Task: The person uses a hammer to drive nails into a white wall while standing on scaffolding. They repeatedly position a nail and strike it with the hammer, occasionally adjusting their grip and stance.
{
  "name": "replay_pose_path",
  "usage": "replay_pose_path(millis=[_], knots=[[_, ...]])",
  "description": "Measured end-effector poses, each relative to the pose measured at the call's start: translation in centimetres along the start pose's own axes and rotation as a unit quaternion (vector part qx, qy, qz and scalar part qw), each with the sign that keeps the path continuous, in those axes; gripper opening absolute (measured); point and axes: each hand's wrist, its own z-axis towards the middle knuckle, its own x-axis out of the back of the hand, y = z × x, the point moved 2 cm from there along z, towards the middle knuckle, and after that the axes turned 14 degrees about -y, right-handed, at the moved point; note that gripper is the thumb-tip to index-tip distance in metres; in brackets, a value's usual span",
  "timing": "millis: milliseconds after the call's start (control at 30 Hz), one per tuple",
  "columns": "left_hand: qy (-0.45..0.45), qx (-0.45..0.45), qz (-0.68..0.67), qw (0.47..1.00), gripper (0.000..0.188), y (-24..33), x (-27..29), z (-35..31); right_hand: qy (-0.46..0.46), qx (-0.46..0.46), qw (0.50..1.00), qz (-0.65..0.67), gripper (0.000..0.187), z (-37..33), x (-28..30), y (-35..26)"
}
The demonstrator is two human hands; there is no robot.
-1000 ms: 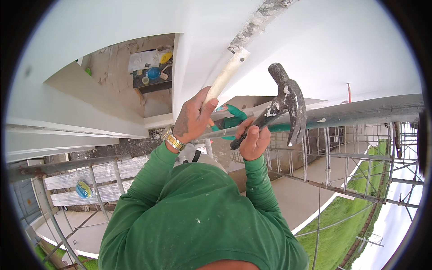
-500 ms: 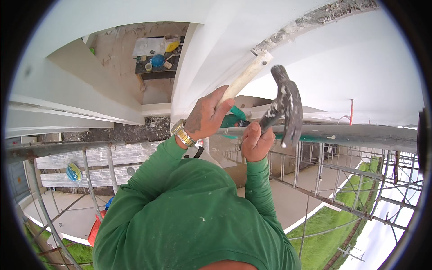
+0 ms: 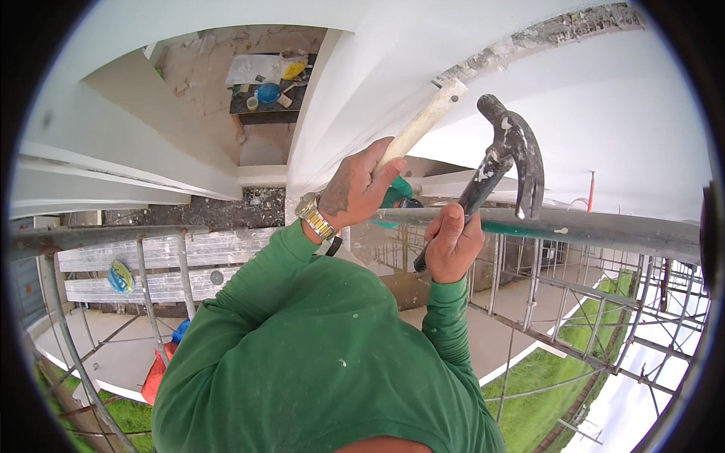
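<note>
My left hand (image 3: 351, 185) is closed around the lower part of a long off-white tool (image 3: 419, 127), which has a dark hole near its top end. A small dark edge shows at that end, by the start of a rough chipped strip (image 3: 521, 47) in the white wall (image 3: 362, 83). My right hand (image 3: 455, 243) is wrapped around the dark handle of a claw hammer (image 3: 521, 147). Its head is raised right of the off-white tool, apart from it, with the claw curving downward. Both forearms are in green sleeves.
A grey scaffold pipe (image 3: 604, 229) crosses by my right hand. Metal planks (image 3: 158, 257) lie left, with a blue-yellow bundle (image 3: 121, 277) on them. Through the wall opening stands a dark table (image 3: 260, 117) with a blue item and cup. Scaffold frames and grass (image 3: 563, 377) lie lower right.
My right hand and the hammer have moved right, away from the off-white tool. The hammer head appears sharper now. My left hand keeps its hold, shifted slightly right in view.
</note>
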Motion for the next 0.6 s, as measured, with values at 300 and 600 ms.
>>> replay_pose_path(millis=[300, 600], knots=[[0.006, -0.009, 0.015, 1.000, 0.052, -0.6, -0.3, 0.2, -0.034, -0.035, 0.998, -0.028, 0.057, 1.0, -1.8, 2.1], [0.031, -0.033, 0.022, 0.999, 0.048, -1.0, -0.9, 0.4, -0.016, 0.026, 0.999, 0.016, 0.052, 0.3, -2.5, 3.4]])
